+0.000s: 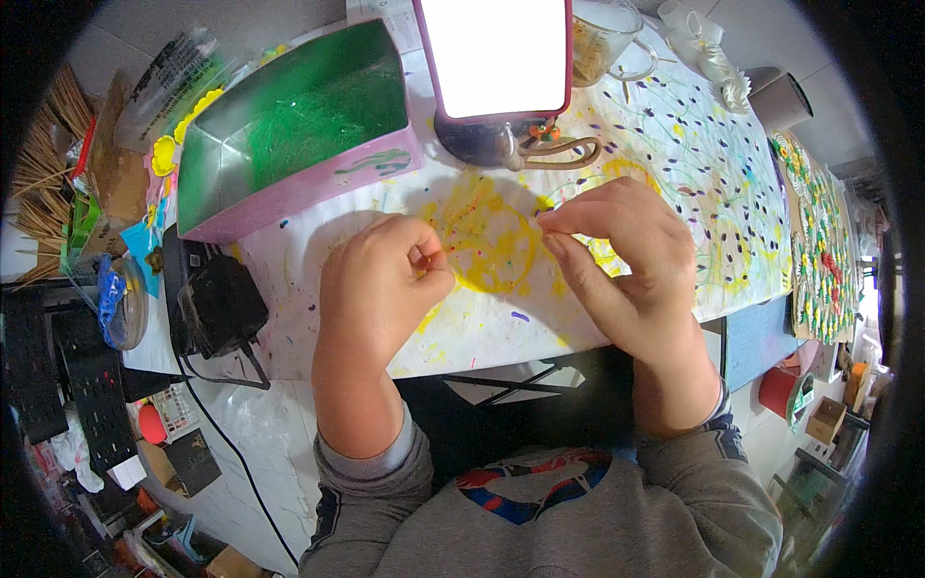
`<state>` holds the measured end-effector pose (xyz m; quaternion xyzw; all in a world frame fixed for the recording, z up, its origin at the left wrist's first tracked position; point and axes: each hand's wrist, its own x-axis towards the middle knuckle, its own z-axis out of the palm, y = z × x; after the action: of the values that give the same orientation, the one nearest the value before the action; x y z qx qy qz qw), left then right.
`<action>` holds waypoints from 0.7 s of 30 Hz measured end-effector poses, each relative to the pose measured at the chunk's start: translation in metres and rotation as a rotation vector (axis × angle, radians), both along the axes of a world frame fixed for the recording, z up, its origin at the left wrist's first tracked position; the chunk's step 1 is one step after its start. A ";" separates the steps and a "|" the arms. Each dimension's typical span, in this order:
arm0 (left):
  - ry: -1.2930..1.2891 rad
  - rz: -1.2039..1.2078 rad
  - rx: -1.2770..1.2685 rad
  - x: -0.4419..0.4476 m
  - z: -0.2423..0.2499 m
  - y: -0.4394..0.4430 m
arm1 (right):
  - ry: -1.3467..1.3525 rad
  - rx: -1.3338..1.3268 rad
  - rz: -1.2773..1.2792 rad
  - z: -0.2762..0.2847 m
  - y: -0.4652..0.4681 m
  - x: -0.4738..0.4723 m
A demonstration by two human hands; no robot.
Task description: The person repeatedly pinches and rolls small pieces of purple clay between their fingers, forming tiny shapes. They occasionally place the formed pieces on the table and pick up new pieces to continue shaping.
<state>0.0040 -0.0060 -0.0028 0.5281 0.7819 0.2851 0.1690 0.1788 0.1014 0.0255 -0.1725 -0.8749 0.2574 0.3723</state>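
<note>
My left hand (386,278) hovers over the near part of the paint-stained white table cover (376,347), its fingers curled in against the thumb. Whatever may be inside that curl is hidden. To its right, my right hand (629,267) brings thumb and index fingertips almost together. A tiny dark-purple speck shows at these fingertips; whether it is pinched or lies behind them is unclear. Yellow paint stains (491,246) spread across the cover between the hands. Beyond my right hand, many thin green strands with dark-purple tips (712,180) lie scattered.
A pink box with green inside (303,195) stands at the left back. A glaring lamp panel (498,58) on a dark base (470,141) is centred behind. There is a glass measuring cup (607,43) at back right, and a black power adapter (224,303) at left.
</note>
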 end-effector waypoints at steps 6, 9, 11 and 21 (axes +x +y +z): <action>-0.150 0.058 0.170 -0.010 -0.011 -0.004 | -0.062 -0.106 -0.063 -0.004 0.001 0.002; -0.199 0.032 0.181 -0.011 -0.013 -0.006 | -0.030 -0.136 -0.113 -0.004 0.003 0.003; -0.203 0.016 0.182 -0.011 -0.012 -0.005 | -0.047 -0.118 -0.115 -0.004 0.003 0.005; 0.083 -0.028 -0.070 0.001 0.004 -0.006 | -0.041 -0.089 -0.084 -0.003 0.003 0.004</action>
<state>0.0045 -0.0121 0.0015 0.5441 0.7901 0.2331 0.1590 0.1829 0.1049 0.0228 -0.2308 -0.8619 0.2768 0.3568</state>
